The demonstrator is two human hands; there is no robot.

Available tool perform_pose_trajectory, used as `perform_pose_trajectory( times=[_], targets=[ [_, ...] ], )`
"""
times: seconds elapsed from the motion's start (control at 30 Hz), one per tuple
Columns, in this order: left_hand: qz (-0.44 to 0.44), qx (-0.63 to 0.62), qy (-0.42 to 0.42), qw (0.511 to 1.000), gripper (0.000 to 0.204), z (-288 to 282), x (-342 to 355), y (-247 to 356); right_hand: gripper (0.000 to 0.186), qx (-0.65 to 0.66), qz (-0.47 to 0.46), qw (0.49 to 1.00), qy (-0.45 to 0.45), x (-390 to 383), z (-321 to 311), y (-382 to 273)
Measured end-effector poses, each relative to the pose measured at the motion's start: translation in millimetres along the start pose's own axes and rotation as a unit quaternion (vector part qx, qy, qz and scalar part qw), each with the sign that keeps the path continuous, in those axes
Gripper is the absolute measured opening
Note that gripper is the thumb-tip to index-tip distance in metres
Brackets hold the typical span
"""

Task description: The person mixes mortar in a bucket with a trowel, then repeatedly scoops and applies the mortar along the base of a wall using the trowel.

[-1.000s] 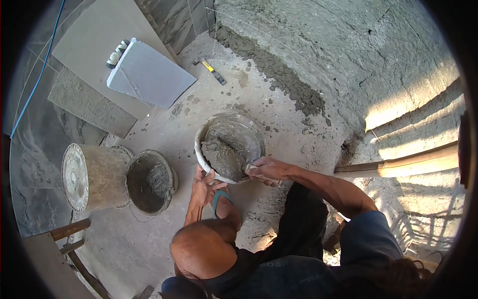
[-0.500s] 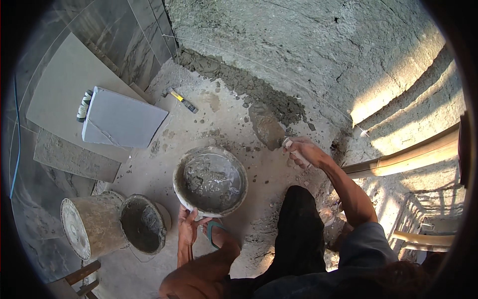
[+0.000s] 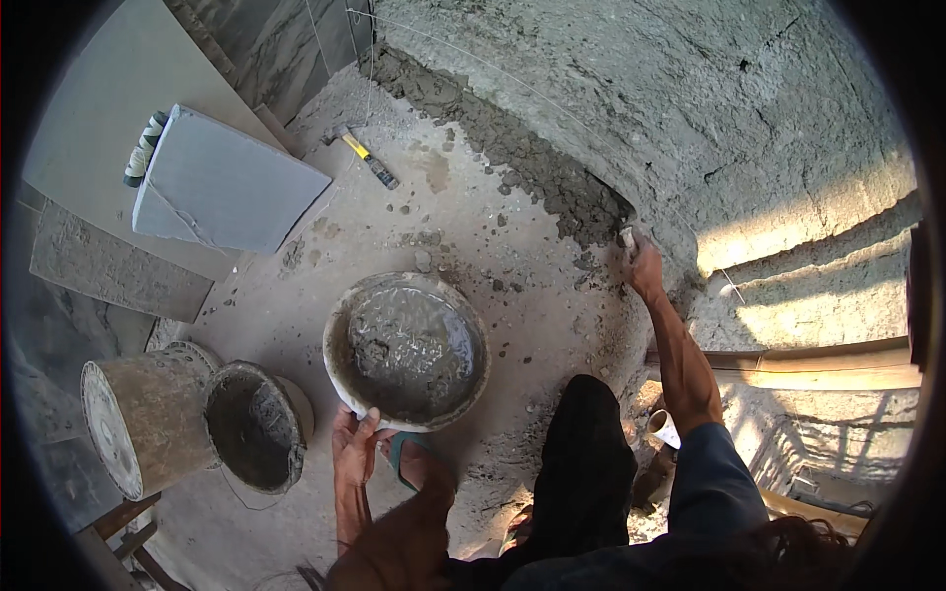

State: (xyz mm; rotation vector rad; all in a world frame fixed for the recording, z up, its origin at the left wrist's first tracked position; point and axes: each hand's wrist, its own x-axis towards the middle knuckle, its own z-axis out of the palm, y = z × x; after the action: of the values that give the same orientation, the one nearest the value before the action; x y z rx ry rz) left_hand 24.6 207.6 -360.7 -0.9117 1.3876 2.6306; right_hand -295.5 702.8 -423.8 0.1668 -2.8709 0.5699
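My left hand [image 3: 355, 433] grips the near rim of a round mortar bowl [image 3: 336, 330], which holds wet grey mix with pale, shiny patches. My right hand [image 3: 642, 261] is closed on a trowel's pale handle [image 3: 629, 237] at the foot of the rough right wall, with the blade hard to make out against a strip of wet mortar [image 3: 532, 158] along the wall-floor join. A thin string runs along that wall.
An upright grey bucket [image 3: 217, 424] stands beside an overturned one [image 3: 138, 424] at left. Tile panels [image 3: 99, 118] and a pale board [image 3: 236, 177] with wound bundles lie upper left. A yellow-handled hammer [image 3: 365, 158] is on the floor. Wooden bars [image 3: 808, 364] are at right.
The trowel has gone from the bowl, carrying a load of mortar, to the foot of the right wall. The heap in the bowl has shrunk. My left hand stays on the rim.
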Motion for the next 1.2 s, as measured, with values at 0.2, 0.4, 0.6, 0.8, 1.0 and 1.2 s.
perform_pose_trajectory(
  times=[0.2,0.4,0.6,0.8,1.0,1.2],
  targets=[
    [-0.018,0.059,-0.026,0.998,0.045,16.1,0.4,9.0,0.044,0.004,-0.006,1.0,-0.006,-30.2,-30.9,-4.8],
    [-0.025,0.021,-0.037,0.999,0.046,29.4,-3.7,6.8,0.037,0.084,-0.028,0.996,-0.026,-68.7,-108.2,-121.7],
    [-0.019,0.032,-0.03,0.999,0.045,24.6,-6.0,-4.2,0.027,-0.026,-0.228,0.934,-0.273,-72.7,-136.3,-258.5],
    [0.022,0.053,-0.051,0.997,0.047,27.6,-10.6,-4.1,0.038,-0.222,-0.319,0.851,-0.353,-30.6,-86.0,-327.1],
    [0.032,0.078,-0.042,0.996,0.048,32.6,-6.1,0.0,0.04,-0.266,-0.488,0.788,-0.265,-43.9,-56.3,-377.3],
    [0.046,0.051,-0.046,0.997,0.05,23.7,-5.9,-12.7,0.039,-0.265,-0.606,0.699,-0.271,-86.7,-89.3,-368.5]
  ],
)
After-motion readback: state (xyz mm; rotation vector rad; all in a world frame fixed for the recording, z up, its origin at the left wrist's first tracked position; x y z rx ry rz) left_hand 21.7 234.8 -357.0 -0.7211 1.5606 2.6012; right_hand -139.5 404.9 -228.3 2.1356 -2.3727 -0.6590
